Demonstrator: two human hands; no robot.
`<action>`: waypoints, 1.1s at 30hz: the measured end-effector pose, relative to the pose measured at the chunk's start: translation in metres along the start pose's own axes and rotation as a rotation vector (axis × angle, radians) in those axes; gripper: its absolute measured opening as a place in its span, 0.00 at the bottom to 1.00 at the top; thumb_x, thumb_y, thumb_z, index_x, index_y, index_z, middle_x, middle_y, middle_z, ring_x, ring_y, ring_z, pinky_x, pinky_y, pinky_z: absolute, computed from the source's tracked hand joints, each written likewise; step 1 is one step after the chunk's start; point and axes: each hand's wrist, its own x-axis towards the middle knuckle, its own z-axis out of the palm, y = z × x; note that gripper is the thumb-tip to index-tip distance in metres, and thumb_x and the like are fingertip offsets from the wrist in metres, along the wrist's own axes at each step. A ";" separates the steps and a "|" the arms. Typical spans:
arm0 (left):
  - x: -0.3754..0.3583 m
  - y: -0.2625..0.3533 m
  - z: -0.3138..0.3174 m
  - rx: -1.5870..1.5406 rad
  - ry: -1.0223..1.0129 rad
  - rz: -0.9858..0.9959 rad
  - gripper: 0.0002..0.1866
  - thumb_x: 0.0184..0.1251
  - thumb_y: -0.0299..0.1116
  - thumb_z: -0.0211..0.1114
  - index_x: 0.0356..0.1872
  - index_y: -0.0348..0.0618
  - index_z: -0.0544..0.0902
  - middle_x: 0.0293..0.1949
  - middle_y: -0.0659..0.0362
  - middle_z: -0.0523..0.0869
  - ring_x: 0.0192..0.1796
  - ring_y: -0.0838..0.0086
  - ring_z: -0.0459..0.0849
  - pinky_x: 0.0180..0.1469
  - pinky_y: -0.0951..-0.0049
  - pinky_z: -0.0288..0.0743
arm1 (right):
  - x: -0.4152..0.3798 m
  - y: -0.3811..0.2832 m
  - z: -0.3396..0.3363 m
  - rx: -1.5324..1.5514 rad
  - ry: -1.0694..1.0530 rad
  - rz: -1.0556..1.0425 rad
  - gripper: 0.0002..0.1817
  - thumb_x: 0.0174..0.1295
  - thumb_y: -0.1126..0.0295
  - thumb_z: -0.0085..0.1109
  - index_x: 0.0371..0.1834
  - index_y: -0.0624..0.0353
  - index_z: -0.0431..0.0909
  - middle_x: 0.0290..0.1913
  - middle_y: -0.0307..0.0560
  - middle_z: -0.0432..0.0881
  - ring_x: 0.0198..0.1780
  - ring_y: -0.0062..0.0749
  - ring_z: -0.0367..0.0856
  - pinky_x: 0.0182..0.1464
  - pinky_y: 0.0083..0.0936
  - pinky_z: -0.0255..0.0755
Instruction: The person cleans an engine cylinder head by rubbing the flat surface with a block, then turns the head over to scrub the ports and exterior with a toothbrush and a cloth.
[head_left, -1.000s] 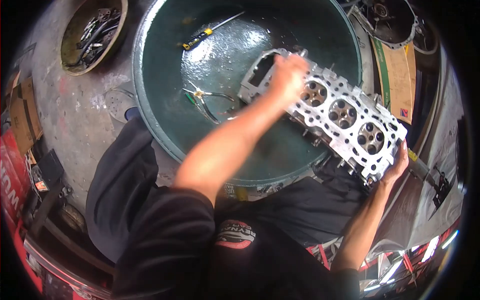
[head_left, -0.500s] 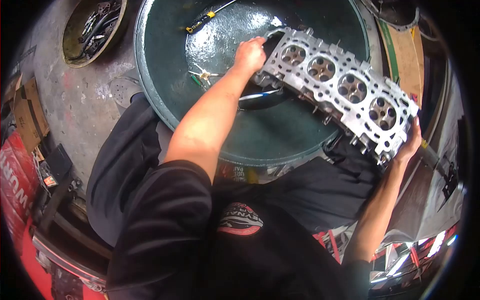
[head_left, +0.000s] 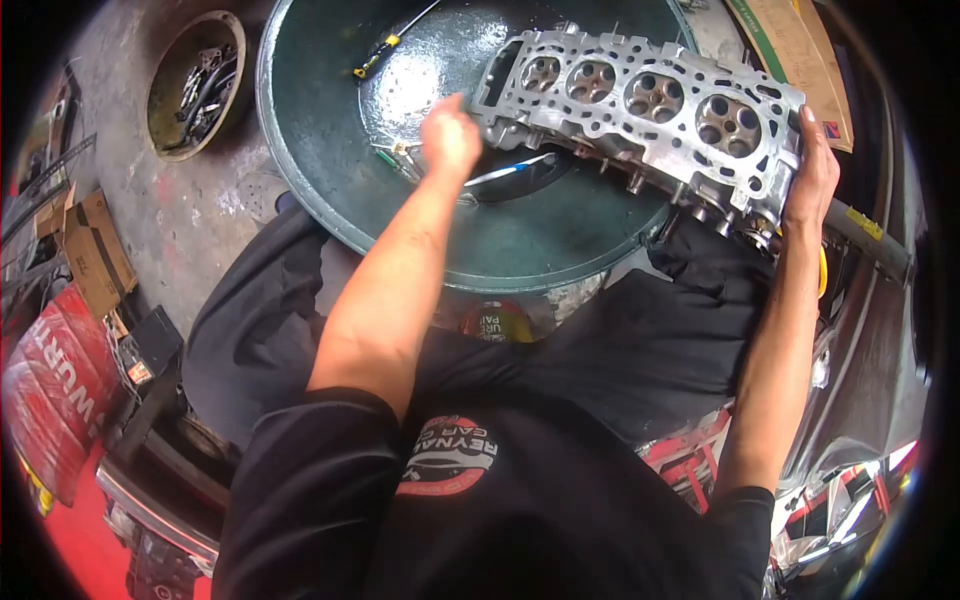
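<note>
A silvery engine cylinder head [head_left: 640, 120] lies tilted over a large dark green basin [head_left: 330, 215], its face with the round valve chambers turned up to me. My right hand [head_left: 815, 175] grips its right end, fingers along the edge. Smeared by motion, my left hand [head_left: 450, 140] is just off the head's left end, over the basin, its fingers hard to make out. Below that end, a blue-and-white slender tool [head_left: 510, 175] rests in the basin. A screwdriver with a yellow and black handle [head_left: 377, 57] lies farther back, and a green-tipped item [head_left: 386, 158] is partly hidden beside my left hand.
On the floor at the left stands a round pan [head_left: 165, 150] with metal parts in it. Cardboard [head_left: 800, 70] lies beyond the head at the right. A cardboard box [head_left: 98, 240] and a red sheet with white lettering [head_left: 65, 380] are at far left.
My left hand has come off the cylinder head's left end and moved left and slightly down. The head has turned a little flatter across the view, with my right hand still on it.
</note>
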 end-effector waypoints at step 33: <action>-0.022 0.127 -0.016 -0.145 -0.308 0.282 0.19 0.72 0.24 0.53 0.62 0.43 0.80 0.67 0.49 0.79 0.75 0.56 0.68 0.77 0.44 0.54 | 0.002 -0.002 0.000 -0.032 -0.013 0.065 0.30 0.71 0.52 0.57 0.55 0.74 0.82 0.50 0.49 0.85 0.52 0.27 0.78 0.59 0.24 0.68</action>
